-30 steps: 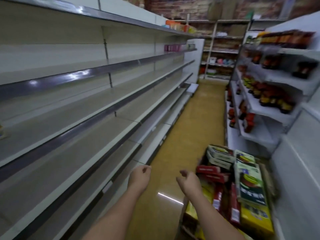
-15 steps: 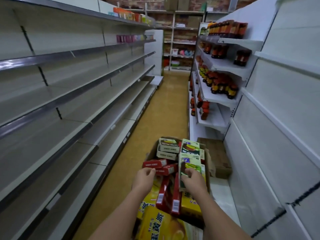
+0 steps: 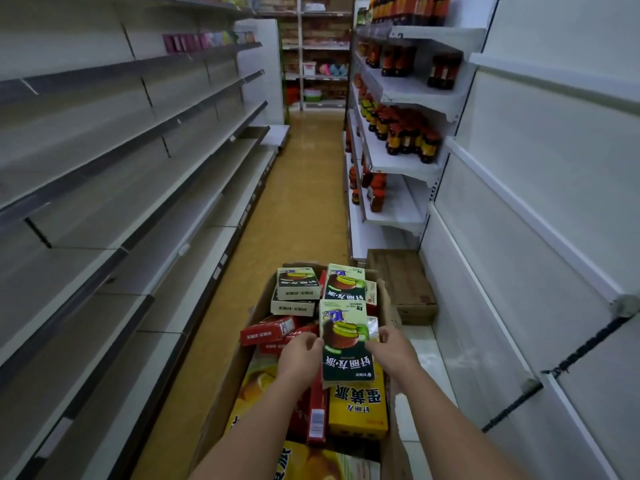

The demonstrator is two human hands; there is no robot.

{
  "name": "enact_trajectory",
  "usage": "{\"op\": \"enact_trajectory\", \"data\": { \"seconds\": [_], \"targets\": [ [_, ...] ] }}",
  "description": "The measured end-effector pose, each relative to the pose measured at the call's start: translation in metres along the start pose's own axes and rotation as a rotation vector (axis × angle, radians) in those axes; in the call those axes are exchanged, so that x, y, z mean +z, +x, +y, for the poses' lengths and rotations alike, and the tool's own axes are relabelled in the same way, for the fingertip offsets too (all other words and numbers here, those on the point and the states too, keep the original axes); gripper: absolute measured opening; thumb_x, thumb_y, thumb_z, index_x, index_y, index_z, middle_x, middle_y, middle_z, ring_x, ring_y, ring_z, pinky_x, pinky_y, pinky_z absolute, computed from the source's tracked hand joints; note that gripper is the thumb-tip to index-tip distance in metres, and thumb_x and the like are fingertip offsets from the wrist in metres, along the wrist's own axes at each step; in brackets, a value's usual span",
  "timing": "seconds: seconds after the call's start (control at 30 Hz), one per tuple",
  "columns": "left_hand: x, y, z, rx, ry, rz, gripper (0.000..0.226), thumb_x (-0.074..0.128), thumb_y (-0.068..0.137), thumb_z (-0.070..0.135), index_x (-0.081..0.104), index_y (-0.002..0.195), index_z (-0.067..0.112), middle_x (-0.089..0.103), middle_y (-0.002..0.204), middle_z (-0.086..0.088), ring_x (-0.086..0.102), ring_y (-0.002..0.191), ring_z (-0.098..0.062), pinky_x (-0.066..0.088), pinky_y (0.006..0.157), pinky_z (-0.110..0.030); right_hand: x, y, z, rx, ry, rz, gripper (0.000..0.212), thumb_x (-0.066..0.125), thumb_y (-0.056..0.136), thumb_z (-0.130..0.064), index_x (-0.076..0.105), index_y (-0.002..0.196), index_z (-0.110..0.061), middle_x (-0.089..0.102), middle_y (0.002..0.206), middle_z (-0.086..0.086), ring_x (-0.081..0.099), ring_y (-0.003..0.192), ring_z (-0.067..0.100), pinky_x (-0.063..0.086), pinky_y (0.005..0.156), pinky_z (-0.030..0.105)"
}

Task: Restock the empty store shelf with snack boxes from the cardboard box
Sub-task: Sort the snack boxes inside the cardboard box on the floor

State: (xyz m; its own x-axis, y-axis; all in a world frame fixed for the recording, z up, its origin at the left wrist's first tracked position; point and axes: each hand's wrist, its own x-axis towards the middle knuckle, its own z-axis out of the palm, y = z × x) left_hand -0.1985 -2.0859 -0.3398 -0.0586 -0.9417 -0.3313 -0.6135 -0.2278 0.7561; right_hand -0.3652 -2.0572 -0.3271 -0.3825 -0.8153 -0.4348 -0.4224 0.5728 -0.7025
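Both hands on one green snack box [image 3: 346, 344], held upright over the cardboard box [image 3: 221, 403]: left hand [image 3: 299, 355] grips its left edge, right hand [image 3: 393, 349] pinches its right edge, fingers curled on both.

Inside the carton, near to far: yellow boxes, 3 visible, one [image 3: 358, 410] at 6 o'clock under the held box; red boxes, about 4, one [image 3: 268, 329] at 9 o'clock of the left hand; green ones, 2 stacked [image 3: 298, 284] at 11 o'clock and 1 upright [image 3: 346, 282] at 12, plus more edges I can't count.

Closed brown carton [image 3: 401, 285] on the floor at 1 o'clock.

Left shelving [image 3: 114, 188]: 5 bare tiers. Right shelving [image 3: 405, 161] at 1 o'clock carries dark bottles [image 3: 405, 133], too many to count.
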Motion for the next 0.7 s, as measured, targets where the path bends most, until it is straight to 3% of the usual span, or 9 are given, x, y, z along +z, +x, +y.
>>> {"op": "enact_trajectory", "data": {
  "seconds": [0.17,0.23,0.33,0.47,0.7],
  "targets": [
    [0.014,0.025,0.003,-0.007,-0.009,-0.062,0.039,0.046,0.099,0.028,0.047,0.134,0.012,0.055,0.131,-0.005,0.055,0.11,-0.017,0.045,0.081,-0.026,0.004,0.018,0.001,0.058,-0.011,-0.027,0.05,0.061,0.087,-0.027,0.046,0.133,-0.011,0.058,0.126,0.008,0.06,0.106,0.023,0.05,0.085,0.034],
    [0.02,0.038,-0.001,-0.022,-0.006,-0.065,0.047,0.049,0.098,0.028,0.039,0.141,0.012,0.049,0.139,-0.007,0.051,0.122,-0.021,0.046,0.092,-0.031,0.008,0.026,0.0,0.07,0.006,-0.043,0.049,0.06,0.088,-0.025,0.045,0.133,-0.01,0.06,0.122,0.008,0.061,0.099,0.02,0.049,0.078,0.03],
    [0.026,0.052,-0.006,-0.057,-0.014,-0.074,0.054,0.051,0.096,0.029,0.033,0.144,0.012,0.045,0.143,-0.008,0.046,0.129,-0.025,0.042,0.104,-0.042,0.016,0.036,0.0,0.06,-0.004,-0.049,0.046,0.059,0.09,-0.024,0.047,0.132,-0.009,0.059,0.123,0.008,0.058,0.1,0.019,0.046,0.08,0.027],
    [0.033,0.061,-0.015,-0.099,-0.018,-0.117,0.045,0.046,0.098,0.031,0.039,0.139,0.011,0.048,0.139,-0.011,0.049,0.124,-0.027,0.044,0.101,-0.043,0.027,0.044,0.004,0.036,0.014,-0.059,0.032,0.059,0.088,-0.02,0.057,0.12,-0.018,0.063,0.114,0.004,0.059,0.099,0.019,0.049,0.084,0.031],
    [0.045,0.064,-0.024,-0.105,-0.047,-0.124,0.042,0.04,0.101,0.024,0.041,0.141,0.013,0.052,0.133,-0.01,0.054,0.117,-0.026,0.048,0.097,-0.04,0.044,0.05,0.018,0.091,0.051,-0.054,0.038,0.058,0.087,-0.016,0.052,0.125,-0.017,0.064,0.114,0.005,0.062,0.1,0.021,0.052,0.085,0.035]
  ]
}}
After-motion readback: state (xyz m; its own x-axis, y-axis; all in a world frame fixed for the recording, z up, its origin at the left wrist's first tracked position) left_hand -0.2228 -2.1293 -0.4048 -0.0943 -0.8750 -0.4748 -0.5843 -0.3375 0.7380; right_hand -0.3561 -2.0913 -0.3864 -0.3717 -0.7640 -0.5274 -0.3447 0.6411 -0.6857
